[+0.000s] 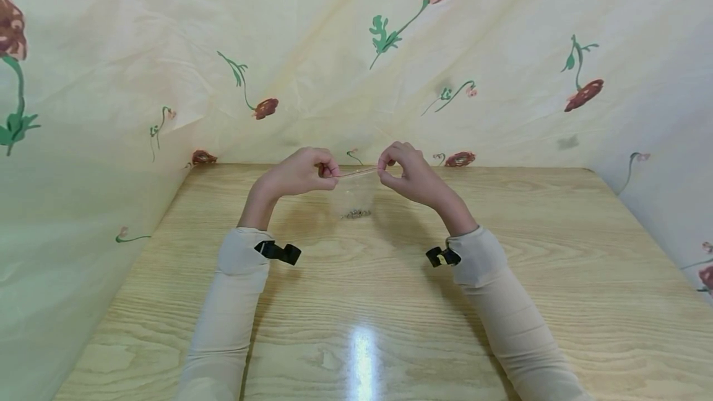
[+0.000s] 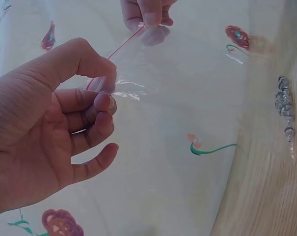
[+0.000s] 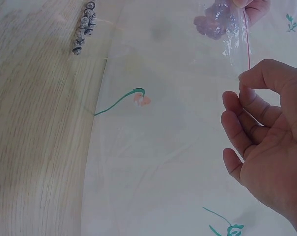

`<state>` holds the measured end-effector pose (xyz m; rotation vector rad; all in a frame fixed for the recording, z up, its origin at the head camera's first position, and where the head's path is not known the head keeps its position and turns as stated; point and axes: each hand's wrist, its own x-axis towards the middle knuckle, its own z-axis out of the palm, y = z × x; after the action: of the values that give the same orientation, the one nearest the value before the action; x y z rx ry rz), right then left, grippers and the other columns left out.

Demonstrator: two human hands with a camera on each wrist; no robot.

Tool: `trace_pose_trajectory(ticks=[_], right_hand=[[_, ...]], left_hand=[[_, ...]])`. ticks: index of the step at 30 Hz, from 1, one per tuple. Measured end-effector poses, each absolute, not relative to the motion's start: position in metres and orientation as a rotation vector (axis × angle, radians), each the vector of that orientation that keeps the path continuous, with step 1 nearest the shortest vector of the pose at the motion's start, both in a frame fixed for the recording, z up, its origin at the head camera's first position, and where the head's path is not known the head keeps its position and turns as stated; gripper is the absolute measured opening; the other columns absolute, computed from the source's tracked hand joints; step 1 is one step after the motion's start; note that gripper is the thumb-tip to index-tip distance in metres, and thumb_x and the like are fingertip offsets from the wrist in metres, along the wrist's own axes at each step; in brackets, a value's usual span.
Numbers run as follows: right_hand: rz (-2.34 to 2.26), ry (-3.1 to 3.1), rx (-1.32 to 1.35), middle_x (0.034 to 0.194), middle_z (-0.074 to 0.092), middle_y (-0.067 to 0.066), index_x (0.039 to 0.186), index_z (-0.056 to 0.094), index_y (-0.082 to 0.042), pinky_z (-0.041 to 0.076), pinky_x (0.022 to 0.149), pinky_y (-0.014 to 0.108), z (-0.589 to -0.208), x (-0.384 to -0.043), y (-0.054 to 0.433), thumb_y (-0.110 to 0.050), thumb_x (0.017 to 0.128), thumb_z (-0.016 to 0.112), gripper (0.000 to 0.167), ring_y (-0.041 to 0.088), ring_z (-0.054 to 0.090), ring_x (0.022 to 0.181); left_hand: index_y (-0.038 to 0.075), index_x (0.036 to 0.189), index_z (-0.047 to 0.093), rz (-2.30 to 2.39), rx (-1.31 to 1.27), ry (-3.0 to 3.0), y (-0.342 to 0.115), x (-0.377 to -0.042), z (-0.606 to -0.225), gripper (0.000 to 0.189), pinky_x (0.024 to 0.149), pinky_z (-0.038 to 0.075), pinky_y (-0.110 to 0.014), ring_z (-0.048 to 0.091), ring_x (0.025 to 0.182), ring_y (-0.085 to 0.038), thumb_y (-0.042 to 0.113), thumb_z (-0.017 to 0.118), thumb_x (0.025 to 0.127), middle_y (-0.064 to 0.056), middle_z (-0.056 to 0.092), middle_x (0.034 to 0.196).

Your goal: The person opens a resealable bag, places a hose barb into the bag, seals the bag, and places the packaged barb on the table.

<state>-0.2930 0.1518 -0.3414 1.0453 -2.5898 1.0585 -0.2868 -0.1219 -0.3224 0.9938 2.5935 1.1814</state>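
A clear zip-lock bag (image 1: 355, 194) with a red line along its top edge hangs between my two hands, upright above the far part of the table. Small silvery metal pieces (image 1: 356, 213), perhaps screws or beads, lie gathered at its bottom. My left hand (image 1: 305, 171) pinches one top corner between thumb and forefinger, its other fingers loosely bent. At the opposite corner my right hand (image 1: 409, 172) pinches the same edge. In the left wrist view the red zip strip (image 2: 126, 44) runs taut from one hand to the other. Whether the zip is sealed I cannot tell.
The wood-grain table (image 1: 356, 289) spreads beneath both arms. Behind it and at both sides hangs a pale flowered cloth (image 1: 323, 48), close beyond the hands. Black straps (image 1: 278, 252) with small devices sit at the sleeve cuffs.
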Motion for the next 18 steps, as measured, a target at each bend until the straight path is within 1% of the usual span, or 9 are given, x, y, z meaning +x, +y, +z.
trace_pose_trajectory(ticks=[10,18], right_hand=[[1.085,-2.592,1.036,0.102,0.060,0.014,0.092,0.062,-0.006,0.030,0.100,0.057,-0.3395,-0.2913,0.1516,-0.004,0.095,0.062,0.004,0.031,0.048,0.103],[1.088,-2.596,1.032,0.102,0.060,0.014,0.092,0.062,-0.006,0.030,0.101,0.058,-0.3383,-0.2909,0.1518,-0.005,0.095,0.062,0.004,0.031,0.048,0.104]], left_hand=[[0.000,0.093,0.069,1.171,0.987,2.601,-0.1241,-0.2863,-0.3212,0.005,0.078,0.046,-0.035,0.052,0.082,-0.021,0.000,0.065,0.091,-0.007,0.059,0.086],[0.000,0.092,0.069,1.168,0.983,2.618,-0.1251,-0.2853,-0.3202,0.005,0.077,0.046,-0.031,0.052,0.081,-0.020,0.001,0.065,0.091,-0.006,0.060,0.085]])
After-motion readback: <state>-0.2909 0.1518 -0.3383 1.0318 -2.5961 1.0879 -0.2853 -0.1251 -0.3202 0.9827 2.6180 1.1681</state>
